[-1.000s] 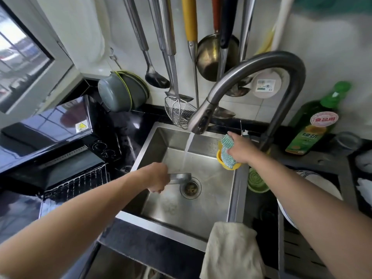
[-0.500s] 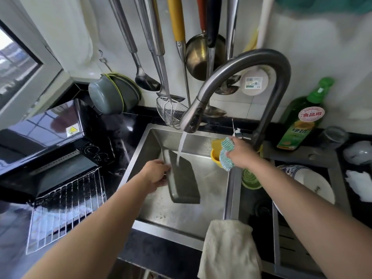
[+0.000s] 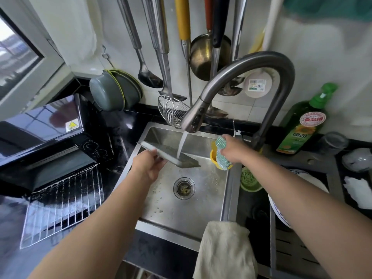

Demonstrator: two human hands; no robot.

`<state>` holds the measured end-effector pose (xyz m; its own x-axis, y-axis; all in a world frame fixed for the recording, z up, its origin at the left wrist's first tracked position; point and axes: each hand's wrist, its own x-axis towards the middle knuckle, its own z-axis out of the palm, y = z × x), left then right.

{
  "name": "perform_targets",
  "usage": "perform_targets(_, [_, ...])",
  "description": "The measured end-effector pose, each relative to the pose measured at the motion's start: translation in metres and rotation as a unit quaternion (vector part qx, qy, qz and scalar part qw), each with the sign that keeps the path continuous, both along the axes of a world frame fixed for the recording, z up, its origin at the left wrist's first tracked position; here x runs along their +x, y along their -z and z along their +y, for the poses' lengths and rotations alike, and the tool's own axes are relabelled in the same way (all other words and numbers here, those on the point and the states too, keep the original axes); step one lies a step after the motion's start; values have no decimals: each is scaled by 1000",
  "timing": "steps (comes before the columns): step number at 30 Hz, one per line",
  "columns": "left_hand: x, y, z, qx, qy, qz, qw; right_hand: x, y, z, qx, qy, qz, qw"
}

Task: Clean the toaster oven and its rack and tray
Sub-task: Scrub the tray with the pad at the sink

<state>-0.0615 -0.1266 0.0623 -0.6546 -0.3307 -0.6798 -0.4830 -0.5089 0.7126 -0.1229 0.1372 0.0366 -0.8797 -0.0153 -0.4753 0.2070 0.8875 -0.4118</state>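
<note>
The left hand (image 3: 148, 168) covers the near edge of the tray (image 3: 171, 156). Above the faucet (image 3: 237, 81), hanging utensil handles (image 3: 182, 19) are cut off by the top edge; the label on its right is unreadable

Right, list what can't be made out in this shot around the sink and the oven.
All head view:
- Tray: the left hand covers its near edge; how clean its face is can't be told through the water.
- Scrubber: the right hand hides part of it.
- Oven: the interior is dark; its left side is cut off by the frame.
- Rack: blurred, so any residue is unreadable.
- Bottle: the label's small print is too small.
</note>
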Motion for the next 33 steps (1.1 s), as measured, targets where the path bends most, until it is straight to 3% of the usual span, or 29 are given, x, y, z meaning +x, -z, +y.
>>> perform_targets(5, [49, -6, -27, -37, -51, 1, 998, -18, -6, -15, 92, -42, -51, 994])
perform_targets(9, [80, -3, -51, -58, -73, -10, 996, -33, -9, -20, 185, -38, -35, 981])
perform_targets(13, [103, -3, -68, -92, -45, -35, 994, -39, -22, -18, 200, -18, -40, 979])
perform_targets(17, [116, -5, -76, -98, -21, -23, 995, -43, -33, -9, 122, 8, -18, 992])
perform_targets(20, [125, -7, -79, -64, 17, -1, 998, -20, -15, -13, -43, 115, -9, 992])
perform_targets(22, [130, -8, -76, -28, 38, 25, 999, 16, -7, -24, -226, 193, -31, 954])
perform_targets(25, [130, -9, -69, -26, 47, 62, 997, 80, -1, -42, -433, 295, -90, 847])
perform_targets(26, [126, -9, -68, -55, 55, 77, 994, 98, 3, -48, -455, 312, -89, 829])
perform_targets(33, [81, -16, -83, -256, 166, 127, 944, 178, 21, -92, -378, 360, -40, 852])
